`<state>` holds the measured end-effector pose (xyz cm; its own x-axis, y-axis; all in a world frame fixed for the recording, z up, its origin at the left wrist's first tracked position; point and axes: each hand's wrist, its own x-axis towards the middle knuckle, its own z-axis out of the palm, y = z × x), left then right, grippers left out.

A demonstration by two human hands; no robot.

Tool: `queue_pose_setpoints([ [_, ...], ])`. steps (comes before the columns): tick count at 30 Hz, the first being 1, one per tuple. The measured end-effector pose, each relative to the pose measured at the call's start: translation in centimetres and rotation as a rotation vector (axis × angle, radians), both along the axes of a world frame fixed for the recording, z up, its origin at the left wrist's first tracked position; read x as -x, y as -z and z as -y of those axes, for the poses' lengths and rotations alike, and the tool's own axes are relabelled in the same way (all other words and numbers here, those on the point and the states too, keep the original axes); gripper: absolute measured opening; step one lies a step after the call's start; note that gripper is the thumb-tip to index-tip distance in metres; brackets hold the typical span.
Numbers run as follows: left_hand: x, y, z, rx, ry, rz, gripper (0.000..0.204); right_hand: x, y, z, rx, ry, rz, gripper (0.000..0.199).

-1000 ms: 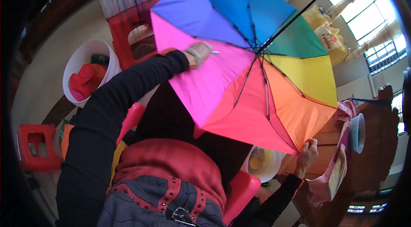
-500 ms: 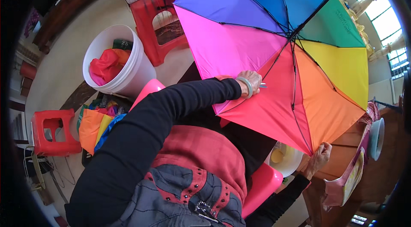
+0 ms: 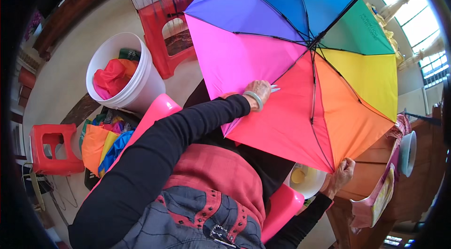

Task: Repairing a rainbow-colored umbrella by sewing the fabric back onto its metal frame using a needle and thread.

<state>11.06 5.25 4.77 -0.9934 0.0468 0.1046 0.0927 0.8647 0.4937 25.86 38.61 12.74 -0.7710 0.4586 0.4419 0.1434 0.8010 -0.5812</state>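
Note:
An opened rainbow-coloured umbrella (image 3: 291, 117) is spread before me, its inner side with black ribs and shaft facing me. My left hand (image 3: 259, 92), with a pale bangle at the wrist, is closed around small metal snips (image 3: 275, 88). Their two bright blades point right, over the border of the pink and red panels. At the near right, my right hand (image 3: 342, 176) pinches the canopy's edge by the rib tip where red and orange meet. The snips' handles are hidden in my left hand.
Left of me stands a white bucket (image 3: 152, 76) with bright cloth inside. Folded colourful fabric (image 3: 98, 143) lies below it. Red stools (image 3: 55, 162) stand further left and at the back. A wooden table (image 3: 371, 167) is to my right, a white tub (image 3: 315, 184) beneath the canopy.
The whole scene has shifted slightly in view. My left hand has moved a little left across the canopy, and more of the snips' blades shows. My right hand keeps the same edge.

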Motion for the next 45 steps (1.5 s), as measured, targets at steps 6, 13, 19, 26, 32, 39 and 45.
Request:
queue_pose_setpoints([
  [6,0.3,-0.4,1.6,-0.103,0.03,0.108,0.013,0.0,0.4,0.8,-0.018,-0.039,-0.036,0.009],
  [13,-0.3,-0.1,0.5,-0.085,-0.083,0.156,0.014,-0.3,0.3,1.3,0.009,-0.062,-0.04,0.007],
  [19,-0.5,0.2,1.2,-0.103,-0.065,0.218,0.021,-0.9,-0.1,1.7,0.045,-0.062,0.008,0.007],
  [26,-0.2,1.3,1.5,-0.147,-0.115,0.248,0.021,-1.0,0.1,1.0,-0.102,0.035,0.052,0.011],
  [32,-0.5,0.4,2.2,-0.475,-0.135,0.508,0.017,1.4,-8.3,2.2,-0.449,0.037,-0.251,0.017],
  [39,-0.3,2.7,2.6,-0.685,-0.025,0.509,0.018,10.3,-7.4,10.4,0.527,-0.511,-0.083,0.012],
  [45,-0.3,0.6,2.6,-0.96,-0.199,0.674,0.013,16.0,7.2,18.2,0.226,-0.726,0.286,0.011],
])
